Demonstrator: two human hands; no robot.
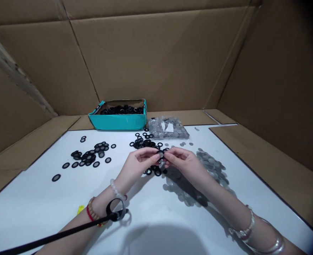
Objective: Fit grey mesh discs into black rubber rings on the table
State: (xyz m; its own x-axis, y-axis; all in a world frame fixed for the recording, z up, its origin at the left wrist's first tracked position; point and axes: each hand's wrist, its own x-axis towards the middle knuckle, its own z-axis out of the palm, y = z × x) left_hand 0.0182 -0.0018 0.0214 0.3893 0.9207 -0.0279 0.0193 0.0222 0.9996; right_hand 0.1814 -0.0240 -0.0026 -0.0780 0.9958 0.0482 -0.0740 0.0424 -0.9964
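Right, your fingers come together near the middle of the frame: left thumb and forefinger pinch one edge of a small black ring (161, 154), and the right thumb and fingertips close on its opposite edge. Its centre looks greyish, though your thumbs hide whether a disc is fully seated there. It should be very light, probably a little springy and smooth enough to slip, so the rim is the place to hold it, with a gentle pinch that leaves the middle free.

Your left hand (140, 160) slopes in from the lower left, your right hand (184, 163) from the lower right; both have the wrists low, the backs turned outward and the remaining fingers curled beneath.

Just behind and below them lie loose black rings (146, 142). Grey discs (211, 163) spread right of centre, partly under your right forearm, while grey-centred rings (89, 156) cluster at the left of the frame. Farther out, upper centre, a clear bag (168, 128) sits beside a teal box (118, 122) of black pieces, all on the white tabletop (39, 198) before cardboard walls (156, 60).
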